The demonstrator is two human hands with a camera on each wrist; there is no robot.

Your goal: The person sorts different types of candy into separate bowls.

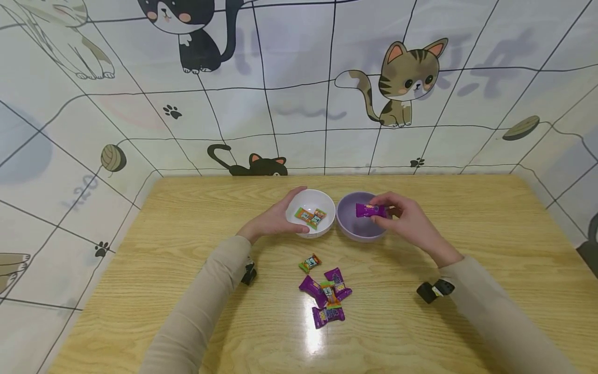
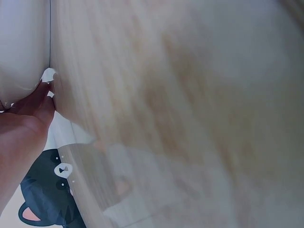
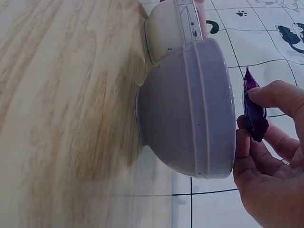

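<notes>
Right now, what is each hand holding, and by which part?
The right hand pinches a purple wrapped candy near its middle, leaving one end free. The left hand grips the white bowl by its left side.

A pale wooden table (image 1: 210, 208) spans the scene, its near part catching a glint, and towards the far side it's white bowl (image 1: 315, 198) left, purple bowl (image 1: 348, 218) right! Nearer lies a lone orange-and-green packet (image 1: 310, 263), then three purple packets (image 1: 328, 316) crowd another orange-and-green one (image 1: 330, 295).
</notes>
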